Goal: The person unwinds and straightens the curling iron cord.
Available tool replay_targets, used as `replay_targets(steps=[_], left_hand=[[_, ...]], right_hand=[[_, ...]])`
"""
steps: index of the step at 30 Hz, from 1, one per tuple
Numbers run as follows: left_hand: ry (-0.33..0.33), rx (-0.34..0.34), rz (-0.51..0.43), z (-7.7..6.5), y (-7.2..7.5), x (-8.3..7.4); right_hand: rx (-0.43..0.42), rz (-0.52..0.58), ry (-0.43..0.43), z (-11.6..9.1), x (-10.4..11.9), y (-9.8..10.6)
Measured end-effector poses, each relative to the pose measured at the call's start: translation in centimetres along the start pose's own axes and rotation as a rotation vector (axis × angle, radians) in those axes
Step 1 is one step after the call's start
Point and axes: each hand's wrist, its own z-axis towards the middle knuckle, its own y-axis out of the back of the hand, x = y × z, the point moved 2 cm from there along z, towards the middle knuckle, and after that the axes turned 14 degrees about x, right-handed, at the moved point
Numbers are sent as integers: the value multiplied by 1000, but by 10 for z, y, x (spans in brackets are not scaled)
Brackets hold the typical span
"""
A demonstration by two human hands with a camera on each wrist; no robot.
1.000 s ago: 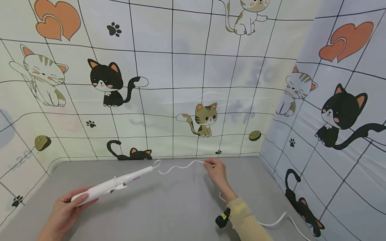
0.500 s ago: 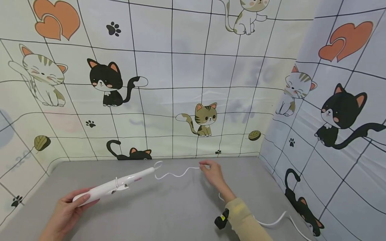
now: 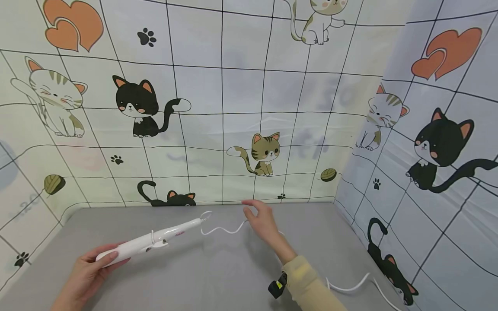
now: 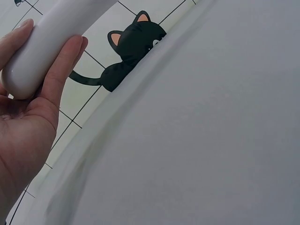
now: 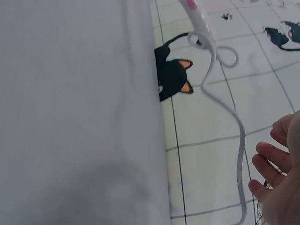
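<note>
My left hand (image 3: 87,270) grips the blunt end of a white curling iron (image 3: 136,247), which slants up and away to the right above the table. In the left wrist view, thumb and fingers lie on either side of the iron's smooth rounded end (image 4: 35,70). From its far tip a thin white cord (image 3: 223,230) loops once, then runs in a wave toward my right hand (image 3: 262,220). That hand is lifted with thumb and forefinger spread apart. The right wrist view shows the cord (image 5: 238,122) passing beside its loosely bent fingers (image 5: 269,161).
A grey table (image 3: 186,285) lies below both hands. More white cord (image 3: 352,288) trails to its right edge. Cloth walls (image 3: 241,95) printed with cats and grid lines stand behind and to the right. A black wrist camera (image 3: 277,286) sits at the right sleeve.
My right hand has moved left, and its thumb and forefinger have opened off the cord they pinched. The stretch of cord sags lower. The left hand and curling iron have shifted slightly right.
</note>
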Motion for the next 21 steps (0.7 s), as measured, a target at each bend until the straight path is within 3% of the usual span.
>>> replay_targets(steps=[4,11,21], left_hand=[[-5,5,16,-1,0,1],[-7,-4,32,-1,-2,3],[-7,62,-22,-3,-3,1]], right_hand=[[125,-27,68,2,17,-10],[516,-40,61,-1,28,-31],[735,-77,15,-6,17,-41]])
